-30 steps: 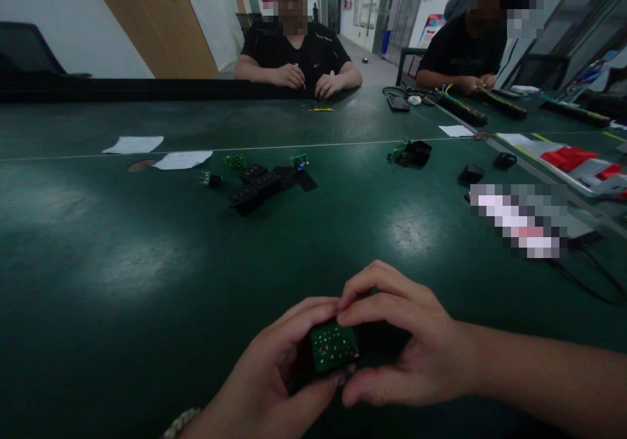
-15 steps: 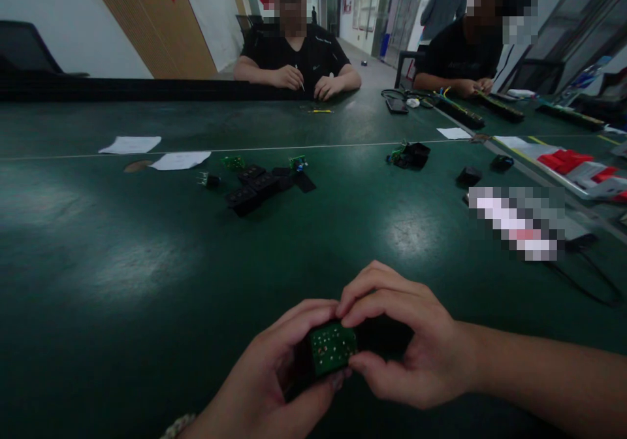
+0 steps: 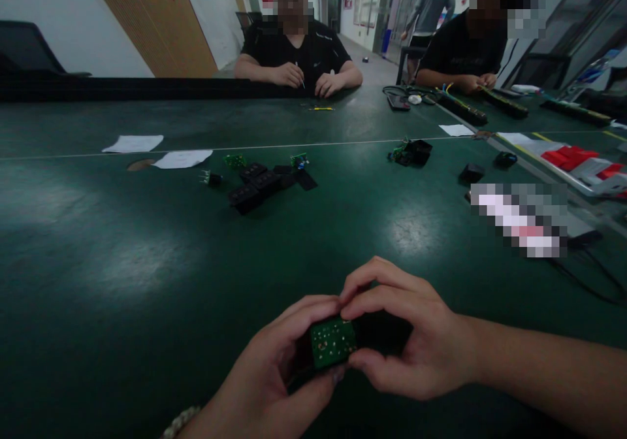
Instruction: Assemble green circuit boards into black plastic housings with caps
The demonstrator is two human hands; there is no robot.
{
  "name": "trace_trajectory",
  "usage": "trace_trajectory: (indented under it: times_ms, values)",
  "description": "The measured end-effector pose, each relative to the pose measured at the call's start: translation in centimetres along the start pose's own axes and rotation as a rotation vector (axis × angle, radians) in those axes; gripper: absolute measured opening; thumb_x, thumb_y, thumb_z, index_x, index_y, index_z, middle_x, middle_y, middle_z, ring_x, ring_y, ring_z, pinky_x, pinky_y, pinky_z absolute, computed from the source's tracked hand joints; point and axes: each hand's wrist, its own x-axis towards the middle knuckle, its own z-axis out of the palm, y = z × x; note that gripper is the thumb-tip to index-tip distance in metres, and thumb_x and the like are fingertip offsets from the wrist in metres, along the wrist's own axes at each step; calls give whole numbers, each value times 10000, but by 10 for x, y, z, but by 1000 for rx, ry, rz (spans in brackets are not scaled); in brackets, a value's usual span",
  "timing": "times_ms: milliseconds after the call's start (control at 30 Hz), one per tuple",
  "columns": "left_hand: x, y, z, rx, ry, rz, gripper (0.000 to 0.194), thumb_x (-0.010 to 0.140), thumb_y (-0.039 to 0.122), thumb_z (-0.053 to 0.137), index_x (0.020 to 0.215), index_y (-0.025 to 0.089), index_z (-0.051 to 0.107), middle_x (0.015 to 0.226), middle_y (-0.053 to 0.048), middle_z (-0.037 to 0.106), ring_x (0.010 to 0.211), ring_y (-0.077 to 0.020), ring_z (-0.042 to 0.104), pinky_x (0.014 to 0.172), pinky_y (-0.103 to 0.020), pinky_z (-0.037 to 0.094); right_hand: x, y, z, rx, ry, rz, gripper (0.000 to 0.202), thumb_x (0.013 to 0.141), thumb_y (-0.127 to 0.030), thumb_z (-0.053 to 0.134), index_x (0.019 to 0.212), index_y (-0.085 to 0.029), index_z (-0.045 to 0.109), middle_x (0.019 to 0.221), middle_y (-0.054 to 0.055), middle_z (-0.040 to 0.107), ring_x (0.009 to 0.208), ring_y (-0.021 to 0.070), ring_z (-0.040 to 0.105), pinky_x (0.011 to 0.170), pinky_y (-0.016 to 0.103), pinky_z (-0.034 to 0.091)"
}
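A small green circuit board (image 3: 333, 343) with dots of solder faces up between my hands, above the dark green table. My left hand (image 3: 289, 354) is closed around its left side, thumb below and fingers above. Gripping the right edge, my right hand (image 3: 406, 334) has its fingertips at the upper corner and its thumb at the lower one. Whatever lies under the board is dark and mostly hidden by my fingers.
Ahead lie several black plastic housings (image 3: 255, 184), a green board (image 3: 235, 161) and another small board (image 3: 299, 161). Boards and black parts (image 3: 414, 153) sit further right, near a black box (image 3: 471, 173). White papers (image 3: 183, 159) lie left. Two people sit across the table (image 3: 147, 230).
My hands and the board stay nearly in place, with the board tilted very slightly. The view has shifted a little. In the background, a standing person has moved left.
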Motion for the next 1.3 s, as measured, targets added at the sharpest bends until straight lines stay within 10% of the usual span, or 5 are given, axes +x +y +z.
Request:
trace_trajectory:
  times_ms: [367, 767, 1300]
  values:
    - [-3, 2, 1, 51, -12, -62, 584, 768, -7, 758, 1205, 381, 759, 1220, 2, 787, 1087, -220, 768, 943, -277, 633, -2, -2, 2, 1, 60, -90, 319, 867, -199, 765, 1161, -132, 658, 1038, 140, 726, 899, 207, 720, 788, 354, 611]
    - [2, 12, -4, -182, -111, -348, 196, 931, 267, 760, 1124, 297, 747, 980, -22, 759, 786, -171, 724, 656, -232, 648, -2, 18, 12, 877, 285, 714, 140, 894, -300, 825, 892, -168, 778, 783, 11, 766, 665, 105, 734, 660, 226, 636]
    - [6, 13, -5, -273, -59, -418, 175, 922, 402, 780, 892, 232, 805, 964, -27, 710, 684, -140, 706, 515, -183, 607, -1, 8, 8, 771, 207, 580, 72, 950, -201, 754, 983, -206, 817, 916, 23, 765, 769, 100, 739, 723, 221, 641]
